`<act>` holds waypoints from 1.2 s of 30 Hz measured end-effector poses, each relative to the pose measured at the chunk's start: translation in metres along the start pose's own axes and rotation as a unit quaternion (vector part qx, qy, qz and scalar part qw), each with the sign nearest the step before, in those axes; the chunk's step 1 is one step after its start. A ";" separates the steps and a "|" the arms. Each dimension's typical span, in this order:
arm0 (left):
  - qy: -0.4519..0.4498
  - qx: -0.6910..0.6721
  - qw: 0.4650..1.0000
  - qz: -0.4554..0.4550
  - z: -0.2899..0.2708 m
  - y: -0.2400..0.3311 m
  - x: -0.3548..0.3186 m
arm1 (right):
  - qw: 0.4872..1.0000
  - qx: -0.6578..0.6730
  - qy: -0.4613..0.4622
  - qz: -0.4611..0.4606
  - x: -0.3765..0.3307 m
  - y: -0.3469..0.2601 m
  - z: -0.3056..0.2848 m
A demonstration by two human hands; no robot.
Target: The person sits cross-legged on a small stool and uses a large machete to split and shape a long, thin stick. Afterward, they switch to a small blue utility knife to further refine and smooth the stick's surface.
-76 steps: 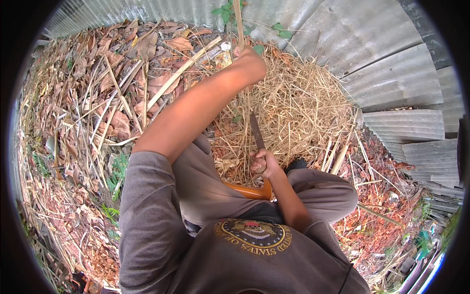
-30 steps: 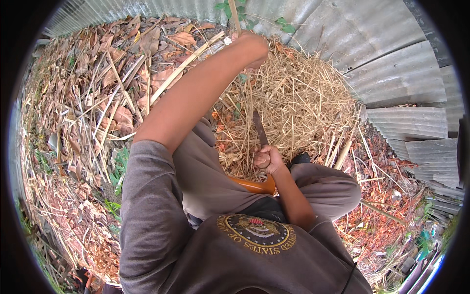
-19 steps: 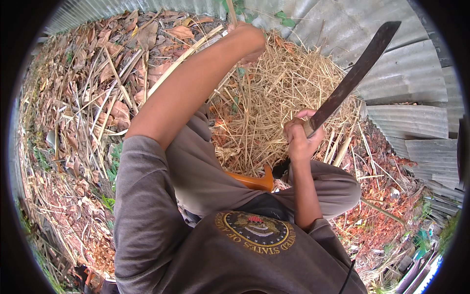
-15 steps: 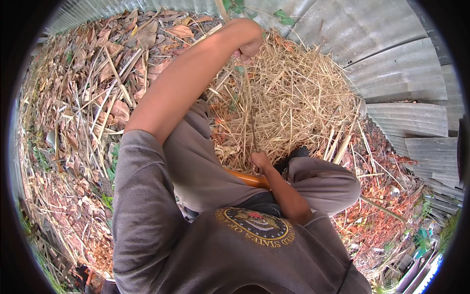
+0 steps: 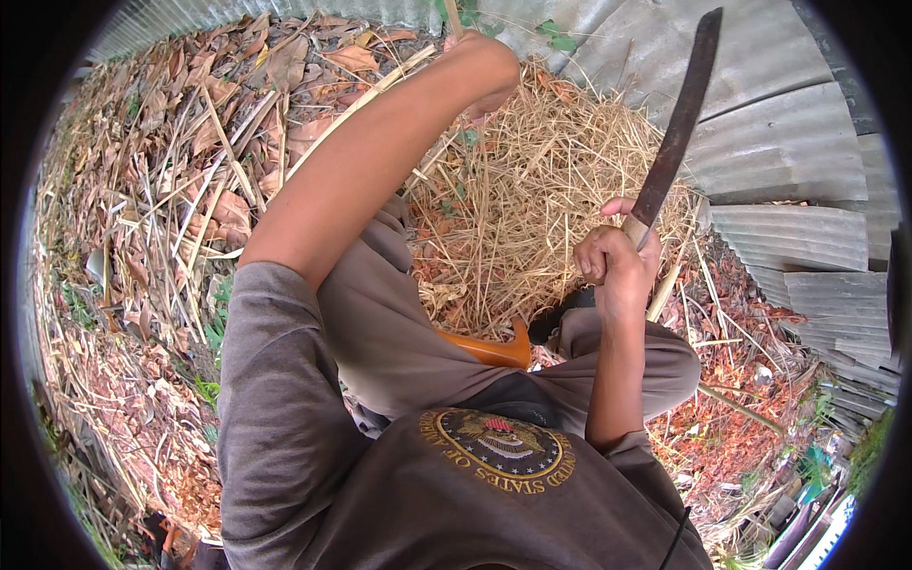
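Note:
My right hand (image 5: 617, 255) is closed round the pale handle of a machete (image 5: 679, 128). Its long dark blade rises up and slightly right, with the tip in front of the metal sheets. At the top, my left arm reaches forward and my left hand (image 5: 486, 81) bends down at the wrist. A thin pale stick (image 5: 453, 15) comes out from beside its thumb, and the hand seems closed on it; the fingers are largely hidden behind the wrist. Between the two hands lies a heap of dry straw (image 5: 560, 171).
Corrugated metal sheets (image 5: 760, 142) wall the far and right side. Dry leaves (image 5: 223, 123) and stalks cover the ground at left. An orange curved piece (image 5: 494, 351) sits between my legs, and a dark shoe (image 5: 560, 318) is under my right hand.
My right hand has swung up and to the right with the machete, whose blade now shows broadside and clear of the straw. My left hand has shifted slightly down and right.

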State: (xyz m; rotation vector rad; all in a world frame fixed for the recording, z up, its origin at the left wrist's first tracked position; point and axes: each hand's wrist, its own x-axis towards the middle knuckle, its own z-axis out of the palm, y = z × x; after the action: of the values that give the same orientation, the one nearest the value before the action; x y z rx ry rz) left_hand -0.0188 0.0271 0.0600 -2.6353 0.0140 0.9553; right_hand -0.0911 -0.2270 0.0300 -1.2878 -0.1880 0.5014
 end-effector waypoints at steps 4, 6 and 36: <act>0.027 0.020 0.999 0.006 -0.010 0.002 -0.006 | 0.978 0.004 0.063 -0.198 0.001 0.124 -0.006; 0.015 -0.040 0.999 0.018 -0.017 0.009 -0.003 | 0.901 -0.417 -0.001 0.117 -0.040 0.286 -0.082; 0.049 -0.077 0.993 -0.073 -0.007 -0.033 -0.022 | 0.867 -0.183 -0.028 0.463 -0.015 0.256 -0.079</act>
State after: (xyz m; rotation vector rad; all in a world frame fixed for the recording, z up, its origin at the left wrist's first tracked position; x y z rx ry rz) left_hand -0.0279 0.0535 0.0886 -2.7760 -0.2346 0.8069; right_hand -0.1364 -0.2535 -0.2331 -1.7043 0.3357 1.3767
